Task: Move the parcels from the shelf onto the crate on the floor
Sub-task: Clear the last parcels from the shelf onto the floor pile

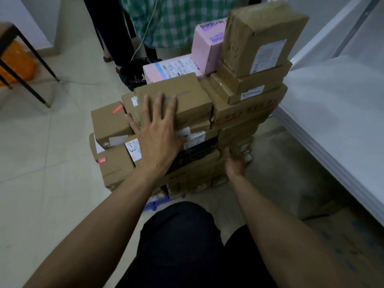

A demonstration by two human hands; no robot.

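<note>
Pale tiled floor [52, 142] in a dim room, white shelf [332, 100] at 3 o'clock. Dead centre, parcels [239, 113] heaped many layers high on a blue crate [152, 205], only a corner peeking out at 6 o'clock of the pile. Left hand [158, 134] spread flat, pressing a brown box [187, 100] on the near side. Right hand [234, 161] low at 4 o'clock against the stack, blurred; grip impossible to tell. No parcels on the shelf's visible part, so probably near done; steadying and squaring left

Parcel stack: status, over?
Left hand flat on a brown box. Right hand low beside the parcels, grip unclear. Pile tall on blue crate. White shelf close right.
</note>
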